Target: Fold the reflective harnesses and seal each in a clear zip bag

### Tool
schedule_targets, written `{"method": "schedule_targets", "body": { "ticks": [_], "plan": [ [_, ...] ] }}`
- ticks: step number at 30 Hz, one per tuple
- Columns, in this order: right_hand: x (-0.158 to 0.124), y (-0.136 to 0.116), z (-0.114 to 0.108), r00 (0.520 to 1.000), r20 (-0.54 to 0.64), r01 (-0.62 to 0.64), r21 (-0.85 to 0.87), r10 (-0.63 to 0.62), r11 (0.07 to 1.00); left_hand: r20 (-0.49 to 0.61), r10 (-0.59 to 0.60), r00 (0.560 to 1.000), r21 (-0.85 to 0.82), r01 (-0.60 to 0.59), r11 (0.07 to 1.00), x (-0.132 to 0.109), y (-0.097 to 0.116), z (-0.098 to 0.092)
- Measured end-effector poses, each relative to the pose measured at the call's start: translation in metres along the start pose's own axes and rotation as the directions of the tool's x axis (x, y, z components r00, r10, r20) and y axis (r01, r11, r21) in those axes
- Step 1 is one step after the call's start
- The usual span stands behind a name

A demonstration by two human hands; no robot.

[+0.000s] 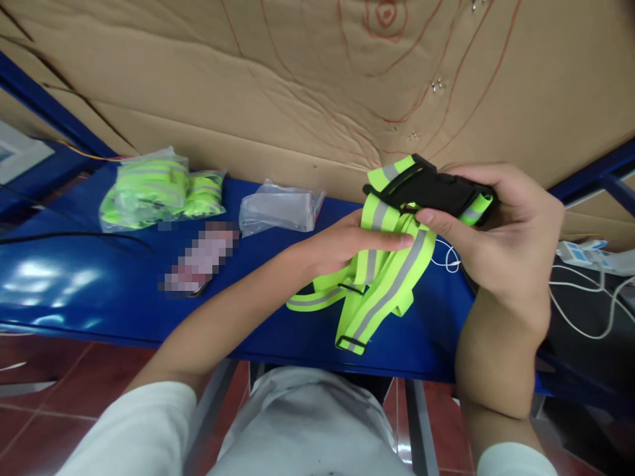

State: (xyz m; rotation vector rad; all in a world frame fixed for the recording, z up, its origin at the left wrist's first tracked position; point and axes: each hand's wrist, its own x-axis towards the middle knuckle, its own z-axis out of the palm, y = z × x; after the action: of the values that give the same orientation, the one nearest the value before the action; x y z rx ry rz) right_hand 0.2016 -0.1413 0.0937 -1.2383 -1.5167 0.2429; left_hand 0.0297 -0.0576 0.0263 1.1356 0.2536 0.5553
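A neon-yellow reflective belt (381, 277) with grey stripes hangs in folded loops above the blue table (99, 284). My right hand (501, 238) is closed around its black plastic buckle (431, 188), thumb pressed on the strap just below it. My left hand (347, 241) grips the straps from the left, fingers tucked behind the yellow webbing. The lower loops dangle toward the table's front edge.
A clear bag of more neon belts (159, 192) lies at the back left, with an empty clear bag (280, 208) beside it. A blurred flat object (201, 258) rests mid-table. Cardboard sheet (317, 73) stands behind. White cables (580, 291) and a power strip (595, 254) sit right.
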Motion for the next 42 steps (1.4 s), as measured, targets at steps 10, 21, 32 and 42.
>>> {"method": "schedule_targets", "body": {
  "ticks": [10, 21, 32, 42],
  "plan": [
    [0.002, 0.014, 0.009, 0.955, 0.249, 0.177, -0.050, -0.160, 0.983, 0.094, 0.025, 0.995, -0.050, -0.020, 0.999, -0.012, 0.026, 0.003],
    [0.013, 0.032, -0.002, 0.961, 0.254, 0.036, 0.285, -0.112, 0.958, 0.013, 0.025, 1.000, 0.109, -0.026, 0.994, -0.015, 0.032, 0.005],
    [0.012, 0.032, 0.010, 0.993, 0.080, -0.113, 0.323, 0.092, 0.940, 0.065, 0.002, 0.998, 0.100, -0.009, 0.995, 0.001, 0.005, -0.008],
    [0.003, 0.015, 0.009, 0.938, -0.093, 0.334, -0.021, -0.334, 0.943, 0.187, -0.001, 0.982, 0.156, -0.029, 0.987, -0.004, 0.012, -0.001]
  ]
}}
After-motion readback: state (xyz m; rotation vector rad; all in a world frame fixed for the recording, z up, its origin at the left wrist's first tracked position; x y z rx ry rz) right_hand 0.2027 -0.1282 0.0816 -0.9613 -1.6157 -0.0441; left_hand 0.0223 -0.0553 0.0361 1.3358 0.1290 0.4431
